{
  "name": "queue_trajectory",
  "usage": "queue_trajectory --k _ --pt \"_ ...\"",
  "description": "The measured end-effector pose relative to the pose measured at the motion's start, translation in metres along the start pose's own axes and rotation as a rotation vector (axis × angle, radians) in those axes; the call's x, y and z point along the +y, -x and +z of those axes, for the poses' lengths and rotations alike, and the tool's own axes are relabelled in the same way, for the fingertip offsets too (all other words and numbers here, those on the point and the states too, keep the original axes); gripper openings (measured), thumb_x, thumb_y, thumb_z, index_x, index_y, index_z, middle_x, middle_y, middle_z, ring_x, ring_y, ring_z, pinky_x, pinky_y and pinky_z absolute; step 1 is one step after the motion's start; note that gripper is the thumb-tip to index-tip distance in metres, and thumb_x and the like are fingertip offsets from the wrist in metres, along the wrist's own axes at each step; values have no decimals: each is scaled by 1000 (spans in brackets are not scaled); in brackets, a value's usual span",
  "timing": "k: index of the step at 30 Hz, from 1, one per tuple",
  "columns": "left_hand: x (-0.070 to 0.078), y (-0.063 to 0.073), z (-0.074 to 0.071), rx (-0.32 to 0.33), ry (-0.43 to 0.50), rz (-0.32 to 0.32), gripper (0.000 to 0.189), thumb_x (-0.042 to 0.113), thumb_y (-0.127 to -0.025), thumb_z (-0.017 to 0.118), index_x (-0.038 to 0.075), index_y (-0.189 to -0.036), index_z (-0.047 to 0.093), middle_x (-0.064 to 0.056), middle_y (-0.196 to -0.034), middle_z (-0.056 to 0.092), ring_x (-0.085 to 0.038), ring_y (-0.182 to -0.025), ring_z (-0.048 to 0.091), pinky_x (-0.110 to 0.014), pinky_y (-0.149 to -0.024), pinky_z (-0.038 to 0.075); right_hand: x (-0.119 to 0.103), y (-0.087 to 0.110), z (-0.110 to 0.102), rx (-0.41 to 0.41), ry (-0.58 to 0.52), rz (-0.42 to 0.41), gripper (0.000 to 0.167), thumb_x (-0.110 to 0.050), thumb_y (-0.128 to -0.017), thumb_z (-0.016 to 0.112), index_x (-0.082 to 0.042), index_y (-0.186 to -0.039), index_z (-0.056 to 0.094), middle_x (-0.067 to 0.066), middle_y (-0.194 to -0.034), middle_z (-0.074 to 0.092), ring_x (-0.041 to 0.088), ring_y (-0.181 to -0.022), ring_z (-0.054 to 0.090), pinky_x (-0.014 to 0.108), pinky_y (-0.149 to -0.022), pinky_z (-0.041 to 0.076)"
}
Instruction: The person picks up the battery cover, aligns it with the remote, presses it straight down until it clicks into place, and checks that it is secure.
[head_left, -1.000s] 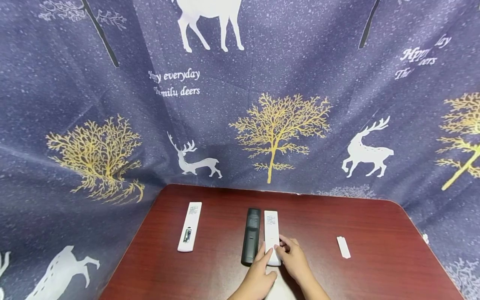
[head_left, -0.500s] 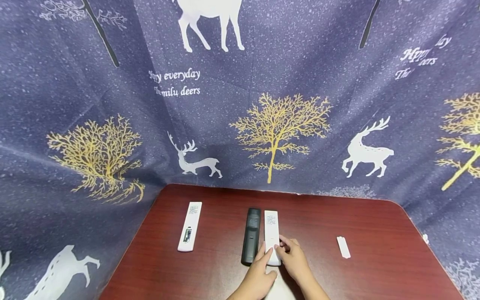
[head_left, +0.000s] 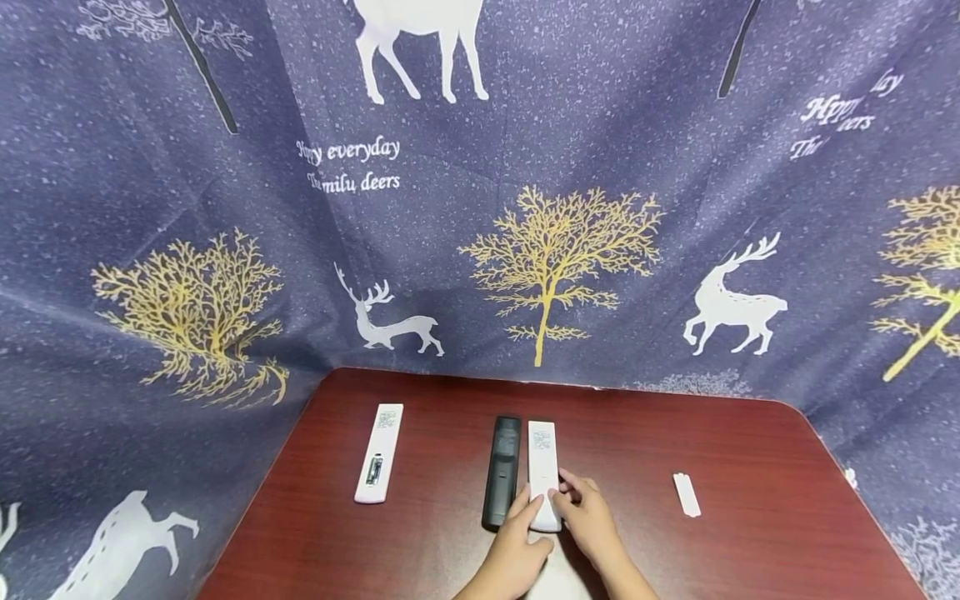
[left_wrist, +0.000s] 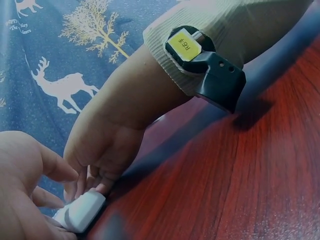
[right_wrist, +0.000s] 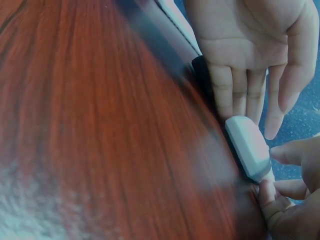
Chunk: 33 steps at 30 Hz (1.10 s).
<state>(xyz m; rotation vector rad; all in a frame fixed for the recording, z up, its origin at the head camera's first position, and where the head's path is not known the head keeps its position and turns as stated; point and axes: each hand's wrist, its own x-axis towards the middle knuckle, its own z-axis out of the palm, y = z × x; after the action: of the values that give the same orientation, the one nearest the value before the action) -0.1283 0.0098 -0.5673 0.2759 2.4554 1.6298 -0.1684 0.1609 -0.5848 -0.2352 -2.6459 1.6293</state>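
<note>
A white remote control (head_left: 543,450) lies back side up near the table's front, its printed label at the far end. My left hand (head_left: 516,546) holds its near end from the left, thumb close over the top. From the right, my right hand (head_left: 590,521) grips the same remote, its thumb on the back and its fingers along the side. Both wrist views show the remote's blunt white end (right_wrist: 247,150) between the two hands. Just left of it lies a black remote control (head_left: 501,475), also back side up.
Another white remote control (head_left: 380,454) lies farther left with its battery compartment uncovered. A small white battery cover (head_left: 687,494) rests on the right of the red-brown table (head_left: 615,442). Behind the table hangs a blue cloth (head_left: 420,225) printed with deer and trees.
</note>
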Motion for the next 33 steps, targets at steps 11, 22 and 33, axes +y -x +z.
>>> queue_trajectory --k 11,22,33 --pt "5 4 -6 37 22 25 65 11 -84 66 -5 -145 49 -19 -159 39 -38 -145 39 -45 -118 36 -7 5 -3 17 -66 12 42 -14 -93 69 -2 -133 62 13 -111 62 13 -92 59 18 -71 51" --pt "8 2 -11 63 43 16 67 6 -84 62 1 -149 46 -17 -159 40 -35 -144 41 -52 -117 36 -12 7 -5 60 -116 -31 35 -11 -95 67 -3 -128 65 13 -113 65 9 -92 61 17 -76 53" --pt "6 -1 -19 100 163 43 66 0 -85 59 -1 -150 44 -22 -158 38 -41 -141 43 -50 -114 39 -18 9 -9 51 -145 -43 32 -10 -95 66 -2 -127 66 14 -115 65 8 -92 62 17 -74 54"
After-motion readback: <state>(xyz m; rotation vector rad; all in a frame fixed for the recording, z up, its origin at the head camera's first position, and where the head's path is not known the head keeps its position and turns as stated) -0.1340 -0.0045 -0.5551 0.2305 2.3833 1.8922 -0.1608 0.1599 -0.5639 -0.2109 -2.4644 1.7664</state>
